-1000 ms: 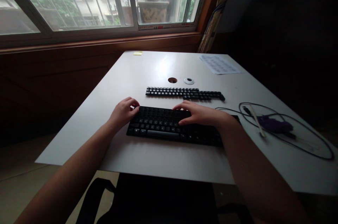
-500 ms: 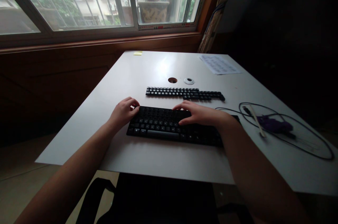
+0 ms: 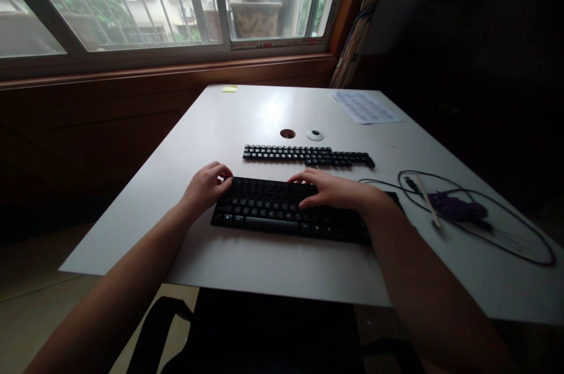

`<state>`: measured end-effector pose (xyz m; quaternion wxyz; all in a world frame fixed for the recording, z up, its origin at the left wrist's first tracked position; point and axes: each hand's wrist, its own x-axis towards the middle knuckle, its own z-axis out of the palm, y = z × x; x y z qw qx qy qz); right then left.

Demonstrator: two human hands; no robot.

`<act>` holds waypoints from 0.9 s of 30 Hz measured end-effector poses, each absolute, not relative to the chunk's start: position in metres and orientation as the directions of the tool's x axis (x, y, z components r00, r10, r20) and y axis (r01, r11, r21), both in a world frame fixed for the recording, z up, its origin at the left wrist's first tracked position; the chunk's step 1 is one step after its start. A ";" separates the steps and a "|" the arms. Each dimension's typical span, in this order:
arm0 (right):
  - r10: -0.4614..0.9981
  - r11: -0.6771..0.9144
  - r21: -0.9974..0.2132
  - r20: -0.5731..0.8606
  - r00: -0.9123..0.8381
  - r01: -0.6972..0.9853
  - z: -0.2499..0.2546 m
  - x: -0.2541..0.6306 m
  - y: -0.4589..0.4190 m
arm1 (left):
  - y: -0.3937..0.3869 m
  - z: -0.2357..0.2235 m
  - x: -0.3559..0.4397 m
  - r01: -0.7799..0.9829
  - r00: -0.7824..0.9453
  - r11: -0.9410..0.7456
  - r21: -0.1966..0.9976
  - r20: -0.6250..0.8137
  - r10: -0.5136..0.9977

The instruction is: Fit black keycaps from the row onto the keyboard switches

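A black keyboard [image 3: 264,209] lies near the front edge of a white table [image 3: 264,110]. My left hand [image 3: 205,186] is at the keyboard's far left corner, its fingers curled onto the edge there. My right hand [image 3: 330,189] rests on the keys at the keyboard's middle, with fingers stretched out to the left and nothing in them. My right forearm hides the keyboard's right end. Behind the keyboard, apart from both hands, lie rows of loose black keycaps [image 3: 308,155].
To the right, a looped black cable [image 3: 506,233] lies around a purple object [image 3: 456,207] and a thin white stick [image 3: 426,201]. Farther back are a cable hole [image 3: 288,133], its round cap [image 3: 315,135], a printed sheet [image 3: 365,107] and a yellow note [image 3: 230,88].
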<state>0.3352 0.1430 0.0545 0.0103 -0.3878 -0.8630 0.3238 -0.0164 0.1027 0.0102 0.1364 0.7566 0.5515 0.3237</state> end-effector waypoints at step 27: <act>0.651 0.520 -0.564 -0.224 -0.725 0.642 0.054 0.339 0.142 | 0.103 0.008 -0.017 0.736 0.176 -0.355 0.577 0.343 0.923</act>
